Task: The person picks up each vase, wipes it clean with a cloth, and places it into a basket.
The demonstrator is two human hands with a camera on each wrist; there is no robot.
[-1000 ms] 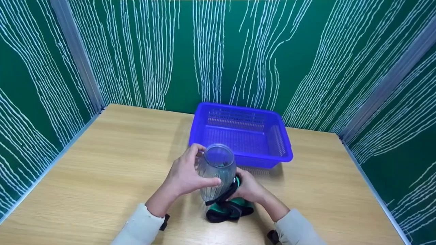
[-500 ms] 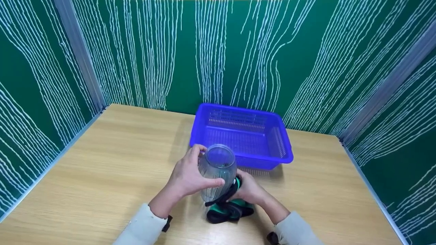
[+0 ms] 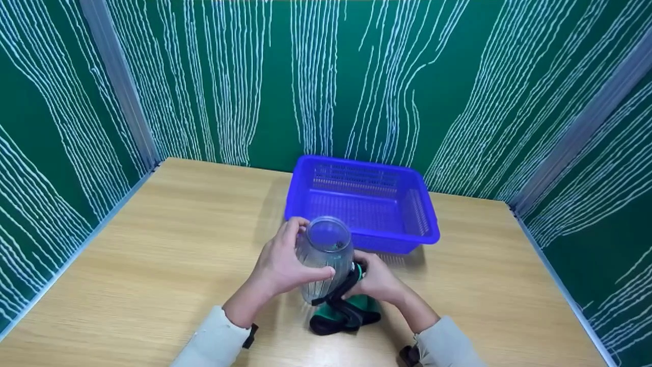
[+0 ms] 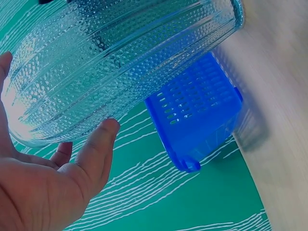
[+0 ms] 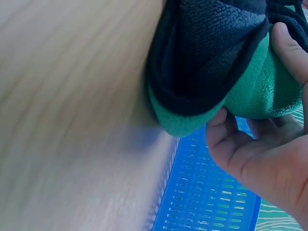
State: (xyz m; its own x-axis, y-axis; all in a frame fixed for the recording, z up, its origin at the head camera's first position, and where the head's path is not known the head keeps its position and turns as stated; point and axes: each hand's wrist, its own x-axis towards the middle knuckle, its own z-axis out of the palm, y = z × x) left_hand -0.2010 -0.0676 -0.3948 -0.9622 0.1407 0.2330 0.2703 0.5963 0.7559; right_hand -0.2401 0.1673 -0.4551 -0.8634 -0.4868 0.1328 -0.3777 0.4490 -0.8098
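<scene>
My left hand (image 3: 277,262) grips a clear ribbed glass vase (image 3: 318,262), thumb on the near side and fingers round the far side. The vase leans with its open mouth up. In the left wrist view its dimpled glass wall (image 4: 120,67) fills the upper part. A green and black cloth (image 3: 368,304) is pinched in my right hand (image 3: 379,280) and touches the vase's lower right side. Its lower end hangs down to the table or just above it; I cannot tell which. The right wrist view shows the fleecy cloth (image 5: 250,91) between thumb and fingers.
A blue plastic basket (image 3: 395,237) with slotted walls stands just behind the vase, near the back wall. Wooden tabletop (image 3: 178,244) stretches to both sides. Green panels (image 3: 275,102) with white wavy lines enclose the table at the back and sides.
My right hand has shifted slightly to the right, and the cloth's black-edged fold has moved with it along the vase's side. My left hand keeps its hold, almost still.
</scene>
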